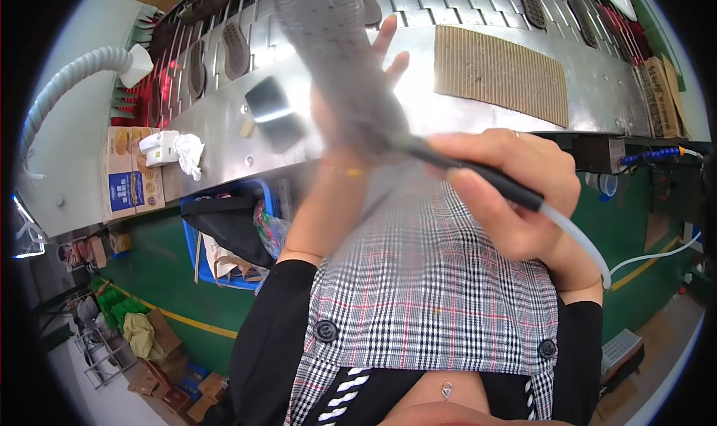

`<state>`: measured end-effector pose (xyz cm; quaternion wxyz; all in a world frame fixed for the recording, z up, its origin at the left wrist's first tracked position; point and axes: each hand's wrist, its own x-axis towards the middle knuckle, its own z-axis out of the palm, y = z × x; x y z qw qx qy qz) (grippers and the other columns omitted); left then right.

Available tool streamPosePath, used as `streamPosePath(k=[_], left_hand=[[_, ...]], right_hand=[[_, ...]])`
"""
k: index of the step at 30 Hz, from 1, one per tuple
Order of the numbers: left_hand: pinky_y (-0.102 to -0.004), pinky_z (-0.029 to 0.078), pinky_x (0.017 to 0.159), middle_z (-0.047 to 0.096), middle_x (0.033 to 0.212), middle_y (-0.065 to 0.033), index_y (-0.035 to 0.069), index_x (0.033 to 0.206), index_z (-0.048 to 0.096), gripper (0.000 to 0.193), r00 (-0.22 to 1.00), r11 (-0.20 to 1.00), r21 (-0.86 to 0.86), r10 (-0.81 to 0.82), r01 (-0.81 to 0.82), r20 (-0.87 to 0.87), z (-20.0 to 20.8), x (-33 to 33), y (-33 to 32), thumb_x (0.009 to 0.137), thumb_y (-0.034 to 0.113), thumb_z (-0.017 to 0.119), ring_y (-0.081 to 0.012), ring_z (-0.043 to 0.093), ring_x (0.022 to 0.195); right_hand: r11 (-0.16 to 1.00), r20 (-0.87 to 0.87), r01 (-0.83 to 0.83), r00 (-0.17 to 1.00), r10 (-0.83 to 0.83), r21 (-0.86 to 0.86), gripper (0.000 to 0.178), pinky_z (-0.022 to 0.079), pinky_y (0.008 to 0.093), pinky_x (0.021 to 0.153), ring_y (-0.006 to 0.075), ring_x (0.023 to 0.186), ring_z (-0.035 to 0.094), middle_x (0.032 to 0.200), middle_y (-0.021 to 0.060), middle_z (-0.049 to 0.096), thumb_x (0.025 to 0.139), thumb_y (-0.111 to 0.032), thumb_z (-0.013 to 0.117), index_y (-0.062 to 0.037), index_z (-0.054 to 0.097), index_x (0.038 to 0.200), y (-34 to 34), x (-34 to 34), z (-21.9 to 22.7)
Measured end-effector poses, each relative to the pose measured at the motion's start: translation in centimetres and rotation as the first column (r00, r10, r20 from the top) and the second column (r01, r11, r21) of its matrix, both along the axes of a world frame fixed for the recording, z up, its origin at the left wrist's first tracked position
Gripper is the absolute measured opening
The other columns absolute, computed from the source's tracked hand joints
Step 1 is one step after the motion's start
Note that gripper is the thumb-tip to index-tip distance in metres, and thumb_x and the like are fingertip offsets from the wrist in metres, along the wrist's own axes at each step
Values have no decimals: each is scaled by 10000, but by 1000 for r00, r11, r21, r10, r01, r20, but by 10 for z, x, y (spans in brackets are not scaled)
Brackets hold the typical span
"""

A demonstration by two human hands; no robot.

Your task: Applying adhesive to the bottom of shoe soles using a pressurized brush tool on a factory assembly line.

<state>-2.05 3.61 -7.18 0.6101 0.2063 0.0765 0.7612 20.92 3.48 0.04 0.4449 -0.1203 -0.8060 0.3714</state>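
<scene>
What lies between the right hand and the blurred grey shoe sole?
A black pen-shaped tool, held by the right hand: its front end spans that stretch in the head view, though blur hides whether the tip touches the shoe sole.

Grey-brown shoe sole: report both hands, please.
Left hand: holding grey-brown shoe sole. Right hand: gripping slim black tool, white tube attached. Contact unclear: blurred.

I'm in what looks like a shoe-factory workshop: beyond my fingers (489, 147) a slatted line (441, 2) carries brown soles (237, 50), a metal bench (213, 138) lies nearer them, a ribbed duct (75, 71) bends well to their left, and to either side below them runs green floor (168, 265) with a yellow stripe (194, 322).
</scene>
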Motion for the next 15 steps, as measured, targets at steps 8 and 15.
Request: streamPosePath(k=[8, 15], left_hand=[[-467, 411, 1119, 373, 1491, -239, 15, 1407, 457, 522, 991, 989, 136, -81, 66, 107, 6, 8, 2, 1051, 352, 275, -377, 321, 1413], [-489, 290, 1180, 456, 1434, -205, 14, 1377, 485, 520, 992, 987, -119, 114, -106, 61, 25, 23, -3, 1057, 349, 248, -396, 327, 1401]], right_hand=[[994, 54, -54, 997, 49, 91, 296, 515, 319, 556, 253, 623, 671, 737, 147, 682, 745, -32, 695, 41, 704, 1032, -3, 6, -3], [981, 10, -119, 993, 119, 155, 312, 521, 311, 558, 247, 639, 675, 770, 131, 689, 696, 16, 724, 38, 704, 1006, -8, 10, -3]])
